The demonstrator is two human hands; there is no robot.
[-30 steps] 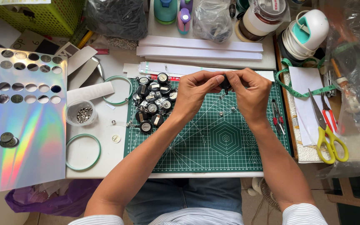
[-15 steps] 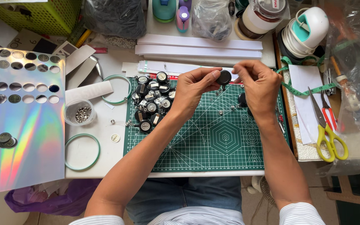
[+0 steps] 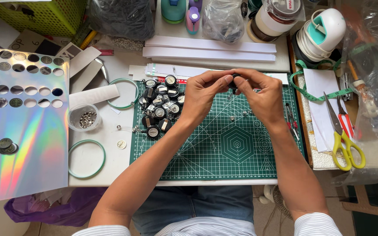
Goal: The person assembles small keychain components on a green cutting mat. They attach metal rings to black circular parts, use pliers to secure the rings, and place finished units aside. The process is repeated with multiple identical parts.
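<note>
Both hands, left hand point(image 3: 204, 94) and right hand point(image 3: 263, 96), pinch one small dark round part point(image 3: 234, 81) above the green cutting mat point(image 3: 224, 153)

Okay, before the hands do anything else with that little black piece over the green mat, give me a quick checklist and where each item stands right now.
1. Small black round piece pinched between both hands: ok, left hand and right hand meet on it.
2. How the piece faces: cannot tell, the fingers cover most of it.
3. Free space on the green gridded cutting mat under the hands: ok.
4. Pile of black round metal-faced pieces within reach: ok, beside the left hand.
5. Tiny loose metal bits on the mat: not ok, scattered below the hands.
6. Yellow-handled scissors: ok, lying off the mat to the right.
</note>
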